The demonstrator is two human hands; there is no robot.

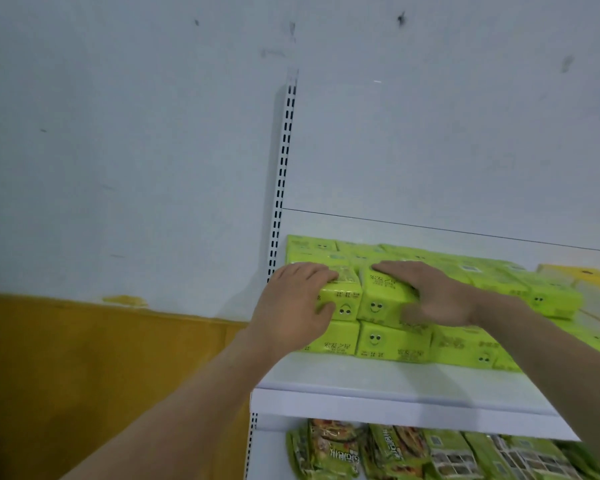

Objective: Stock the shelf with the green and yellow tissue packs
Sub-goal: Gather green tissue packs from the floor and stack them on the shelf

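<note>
- Green tissue packs (461,344) fill the left part of the white shelf (395,379) in two layers. Yellow packs (582,282) lie at the far right, partly out of frame.
- Left hand (291,306): fingers (312,271) curve over the top of the left upper pack (343,296) with the thumb on its front face, so the pack is pinched between them at the left end of the stack.
- Right hand (437,299): fingers (395,271) lie nearly straight across the top of the right upper pack (381,303), pressing on it. The thumb is blurred and sits low at the front face; whether it clamps cannot be told.
- Relative position: both upper packs lie directly under the fingers. They touch each other side by side, and their front faces are about flush with the row beneath.
- Risk 1: the left upper pack sits at the end of the shelf, just beside the slotted upright (281,174). Nothing visible blocks that end, so a sideways push could tip the pack off.
- Risk 2: the soft wrapping probably yields. Heavy pressure may dent the packs or skew the lower row forward toward the shelf lip.
- Risk 3: a pack slipping over the front edge would likely fall past the snack bags (378,452) on the level below.
</note>
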